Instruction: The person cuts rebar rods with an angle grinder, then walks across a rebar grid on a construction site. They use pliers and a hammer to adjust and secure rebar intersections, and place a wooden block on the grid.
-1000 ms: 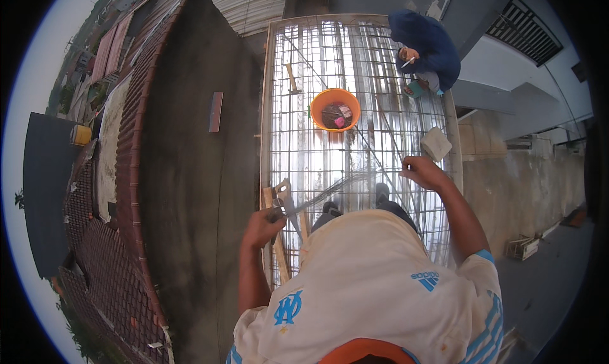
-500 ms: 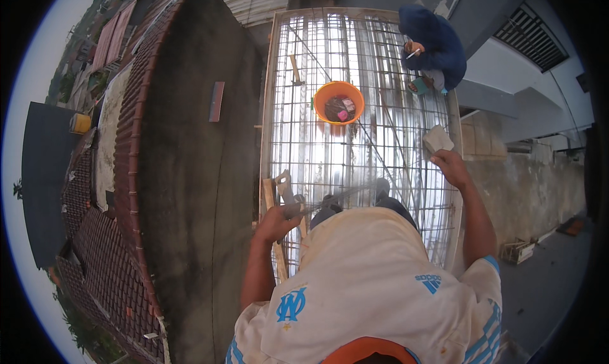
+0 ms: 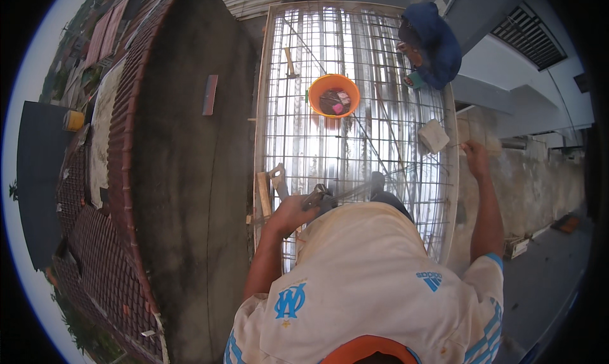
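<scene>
My left hand is closed in front of my shirt, around a dark bundle of thin wires that stretches away to the right. A dark lump at its fingers is too blurred to name. Out past the slab's right edge, my right hand pinches a thin strand that looks like wire. Below lies a grid of steel bars over shiny metal sheeting. A pale block rests on the grid, left of my right hand. Beside my left hand lies a handsaw with a wooden grip.
An orange bucket with pink and dark things inside stands on the grid. A hammer lies at far left, a wooden board nearer. Another person in dark blue crouches at far right. Wooden edging borders the drop at left.
My right hand has moved right, away from the pale block and out past the edge. My left hand has come up and right with the wires. The other person has shifted slightly.
</scene>
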Demonstrator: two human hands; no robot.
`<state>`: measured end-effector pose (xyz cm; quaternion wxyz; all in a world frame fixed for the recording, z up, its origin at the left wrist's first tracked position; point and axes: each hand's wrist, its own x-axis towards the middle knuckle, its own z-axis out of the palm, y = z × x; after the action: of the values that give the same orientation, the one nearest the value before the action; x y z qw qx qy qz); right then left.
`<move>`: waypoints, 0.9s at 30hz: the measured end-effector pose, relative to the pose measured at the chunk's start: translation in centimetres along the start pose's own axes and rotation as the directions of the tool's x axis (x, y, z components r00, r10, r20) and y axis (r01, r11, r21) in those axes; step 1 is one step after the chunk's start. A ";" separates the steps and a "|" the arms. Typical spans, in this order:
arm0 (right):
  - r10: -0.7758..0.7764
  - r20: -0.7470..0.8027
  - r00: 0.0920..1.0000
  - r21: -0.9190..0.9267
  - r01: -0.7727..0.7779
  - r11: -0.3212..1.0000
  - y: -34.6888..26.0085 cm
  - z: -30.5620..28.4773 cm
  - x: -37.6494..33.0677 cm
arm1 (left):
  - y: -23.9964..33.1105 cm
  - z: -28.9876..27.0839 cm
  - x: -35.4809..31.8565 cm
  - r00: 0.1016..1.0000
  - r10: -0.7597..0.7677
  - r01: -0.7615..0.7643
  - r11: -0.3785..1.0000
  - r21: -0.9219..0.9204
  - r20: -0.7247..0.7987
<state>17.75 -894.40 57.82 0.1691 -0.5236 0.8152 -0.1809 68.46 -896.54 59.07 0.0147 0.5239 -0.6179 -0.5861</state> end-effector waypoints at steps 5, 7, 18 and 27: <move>0.082 -0.068 0.994 -0.061 -0.086 0.994 2.2 -0.2 -0.7 | -0.6 1.2 1.5 0.998 -0.007 0.006 1.000 0.016 0.056; 0.058 -0.165 0.985 -0.126 -0.079 0.989 6.3 0.7 -0.8 | 0.8 1.5 1.4 0.997 0.028 -0.031 0.998 0.046 0.070; 0.278 -0.407 0.870 -0.267 -0.404 0.875 13.7 -4.3 -3.3 | 3.5 1.7 2.2 0.993 -0.018 -0.013 0.968 0.249 0.121; 0.241 -0.531 0.812 -0.586 -0.558 0.587 32.1 -28.5 -9.8 | -8.6 -6.6 0.4 0.987 -0.101 0.116 0.987 0.115 -0.125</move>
<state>-17.04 -869.70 68.52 -0.1812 -0.2964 0.9329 0.0954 77.87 -899.44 54.47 -0.0127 0.5905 -0.6212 -0.5150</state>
